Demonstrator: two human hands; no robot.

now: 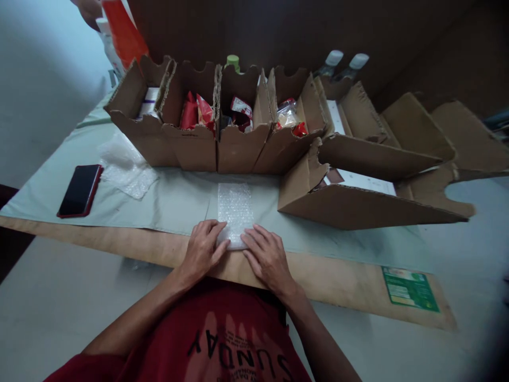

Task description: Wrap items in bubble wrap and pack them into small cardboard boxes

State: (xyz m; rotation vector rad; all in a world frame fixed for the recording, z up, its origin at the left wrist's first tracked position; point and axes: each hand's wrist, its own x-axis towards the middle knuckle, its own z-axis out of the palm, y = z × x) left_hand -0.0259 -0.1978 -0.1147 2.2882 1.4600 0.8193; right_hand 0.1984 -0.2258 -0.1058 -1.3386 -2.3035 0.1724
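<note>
A strip of clear bubble wrap (235, 204) lies on the table in front of me, and its near end looks folded or rolled over. At that end's left corner is my left hand (203, 245), with thumb and fingers closed on the wrap. My right hand (267, 254) grips the right corner in the same way, its fingers bent over the edge. Whether anything lies inside the folded end cannot be made out.
Several open cardboard bins (240, 154) stand in a row behind the wrap, holding packets and boxes. A longer cardboard bin (358, 207) sits to the right. On the left are a dark phone (80, 190) and crumpled bubble wrap (129, 167). Bottles (333, 61) stand behind.
</note>
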